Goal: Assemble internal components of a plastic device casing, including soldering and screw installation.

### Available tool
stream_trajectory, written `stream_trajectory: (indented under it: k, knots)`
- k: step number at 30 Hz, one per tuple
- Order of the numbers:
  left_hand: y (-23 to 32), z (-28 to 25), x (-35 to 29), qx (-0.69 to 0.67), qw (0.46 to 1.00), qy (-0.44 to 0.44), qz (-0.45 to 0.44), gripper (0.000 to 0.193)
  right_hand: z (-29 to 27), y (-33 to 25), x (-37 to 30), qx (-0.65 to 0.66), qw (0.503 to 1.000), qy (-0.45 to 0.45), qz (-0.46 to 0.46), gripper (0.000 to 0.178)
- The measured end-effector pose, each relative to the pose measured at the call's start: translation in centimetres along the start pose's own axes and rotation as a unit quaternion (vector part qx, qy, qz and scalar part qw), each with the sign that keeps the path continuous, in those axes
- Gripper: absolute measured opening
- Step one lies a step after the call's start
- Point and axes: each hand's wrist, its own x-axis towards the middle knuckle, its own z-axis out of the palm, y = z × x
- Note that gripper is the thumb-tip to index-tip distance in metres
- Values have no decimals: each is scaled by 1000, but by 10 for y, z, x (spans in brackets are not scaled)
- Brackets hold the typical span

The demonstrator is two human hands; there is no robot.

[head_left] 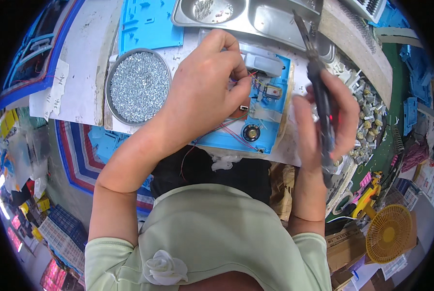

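Note:
A blue plastic housing [217,140] lies on the table with its inside up. In it are a small round speaker [251,132], thin red and green wires [231,133], a brownish circuit board [241,104] and a small boxed part [273,91]. Over its left half my left hand [212,77] is closed, thumb and fingers bent together; what they pinch is hidden. My right hand [338,116] grips a black-handled tool [323,111] with a slim, tapering metal shaft, raised right of the housing and pointing away from me. Its exact kind is unclear.
Left of the housing stands a round metal bowl [109,92] full of small screws. Another blue panel [151,26] and a steel compartment tray [253,24] lie farther back. Several small metal parts [369,116] are heaped at right. A yellow fan [389,234] stands at lower right.

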Motion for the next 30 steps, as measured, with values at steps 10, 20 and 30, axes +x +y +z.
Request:
stream_trajectory:
  k: [10, 20, 30]
  knots:
    - [2, 1, 4, 56, 998, 24, 0, 13, -41, -11, -15, 1, 994, -100, -44, 34]
    - [-2, -1, 4, 28, 999, 17, 4, 11, -27, -7, -7, -23, 979, -167, -111, 34]
    - [-3, 1, 2, -17, 1000, 18, -12, 11, -24, -10, -8, -64, 976, -168, -123, 40]
